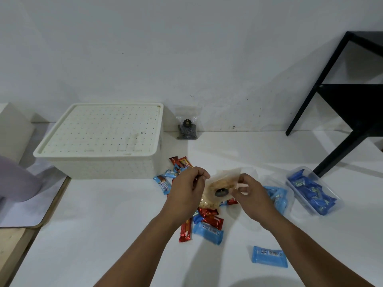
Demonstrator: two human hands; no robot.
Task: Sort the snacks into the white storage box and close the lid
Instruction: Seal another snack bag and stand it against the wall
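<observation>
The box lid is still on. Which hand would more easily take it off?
Probably the left hand: it is nearer the box and its lid. Both hands hold the clear bag; the right is farther away.

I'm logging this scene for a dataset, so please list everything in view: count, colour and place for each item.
storage box: one, white, back left of the table, lid on.
clear snack bag: one, yellowish contents with a dark round label, held by both hands.
loose snack packets: a pile, red and blue, under and around the hands; exact count unclear.
single blue packet: one, near right.
clear tub: one, holding blue packets, right.
small dark bag: one, against the wall.
black shelf: one, far right.
table: one, white.
left hand: pinching the bag.
right hand: pinching the bag.
</observation>
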